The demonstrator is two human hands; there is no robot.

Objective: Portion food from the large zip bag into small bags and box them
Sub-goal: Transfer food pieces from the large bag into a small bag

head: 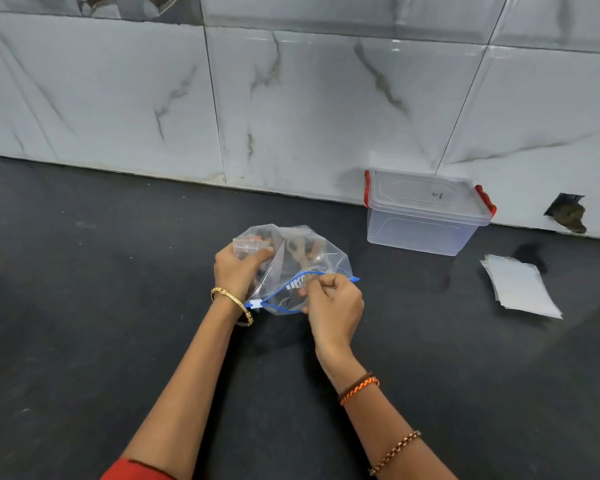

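Two hands work at the large zip bag (293,268), which sits mid-counter: the left hand (238,268) grips its crumpled clear film together with what looks like a small bag (248,244) at about 10 o'clock of it, and the right hand (333,306) pinches the blue zip rim (284,289) at 5 o'clock, the mouth gaping. Brownish food shows dimly through the soft plastic. Toward 2 o'clock the rigid translucent box (426,216) stands lidded, red clips down, apparently empty; a flat stack of small bags (520,285) lies at 3 o'clock. Portioning looks barely begun; nothing is boxed yet.
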